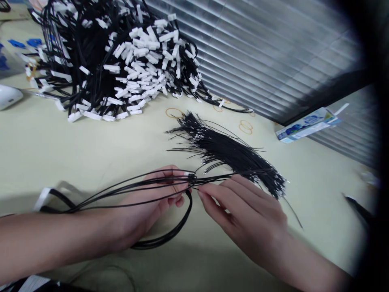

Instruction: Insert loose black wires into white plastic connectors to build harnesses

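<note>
My left hand [165, 188] is closed around a bundle of thin black wires [121, 184] at a small dark connector [192, 179]. Some wires run back over my left wrist, and a thicker black loop [179, 229] hangs below the hand. My right hand [246, 207] pinches a thin black wire just right of the connector, its thumb and index finger pressed together. More wires pass from the connector over the right-hand fingers. Behind that hand lies a bunch of loose cut black wires [225, 148] with shiny tips.
A large heap of black cables with white connectors [142, 69] fills the back left. Rubber bands [245, 127] lie beyond the loose wires. At the right stands a blue and white carton [306, 125] by the window blinds [258, 52]. A white mouse-like object [9, 96] sits far left.
</note>
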A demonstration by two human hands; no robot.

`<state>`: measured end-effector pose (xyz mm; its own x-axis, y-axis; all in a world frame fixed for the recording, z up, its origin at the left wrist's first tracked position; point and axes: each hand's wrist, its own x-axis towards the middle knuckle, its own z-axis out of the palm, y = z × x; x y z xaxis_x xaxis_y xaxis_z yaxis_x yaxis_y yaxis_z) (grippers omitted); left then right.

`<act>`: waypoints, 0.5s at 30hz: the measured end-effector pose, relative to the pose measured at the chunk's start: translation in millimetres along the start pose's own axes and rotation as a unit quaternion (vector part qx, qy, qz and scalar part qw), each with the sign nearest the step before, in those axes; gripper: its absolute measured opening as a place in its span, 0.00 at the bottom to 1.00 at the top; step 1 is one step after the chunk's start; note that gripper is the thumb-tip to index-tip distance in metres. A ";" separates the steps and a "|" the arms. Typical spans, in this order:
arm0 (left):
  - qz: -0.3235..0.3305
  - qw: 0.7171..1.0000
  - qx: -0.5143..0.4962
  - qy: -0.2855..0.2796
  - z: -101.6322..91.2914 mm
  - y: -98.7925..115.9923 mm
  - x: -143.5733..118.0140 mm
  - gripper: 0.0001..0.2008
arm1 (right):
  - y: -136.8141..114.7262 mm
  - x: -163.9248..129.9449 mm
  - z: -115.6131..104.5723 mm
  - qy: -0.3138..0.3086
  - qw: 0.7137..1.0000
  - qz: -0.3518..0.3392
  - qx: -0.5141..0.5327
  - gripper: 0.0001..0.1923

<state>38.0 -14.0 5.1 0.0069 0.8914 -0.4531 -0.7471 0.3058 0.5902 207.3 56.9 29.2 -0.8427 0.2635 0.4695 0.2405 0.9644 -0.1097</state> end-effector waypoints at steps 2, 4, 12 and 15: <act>0.007 0.999 0.016 -0.027 -1.4 -0.3 0.3 0.04 | -0.6 -0.6 -0.9 0.000 1.000 -0.005 -0.008 0.08; 0.013 0.999 0.028 -0.039 -2.6 -0.6 1.6 0.03 | -1.6 -1.4 -1.8 0.004 1.000 -0.012 -0.017 0.08; 0.022 0.998 0.013 -0.054 -3.2 -2.1 6.8 0.05 | -3.2 0.8 2.0 0.022 0.997 -0.031 -0.063 0.07; 0.024 0.998 0.014 -0.060 -4.4 -3.1 6.4 0.05 | -3.4 2.6 3.2 0.023 0.997 -0.029 -0.065 0.06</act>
<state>37.4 -10.7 -2.6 0.0517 0.9384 -0.3415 -0.7290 0.2692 0.6294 202.8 54.4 28.0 -0.8350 0.2030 0.5114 0.2543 0.9666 0.0316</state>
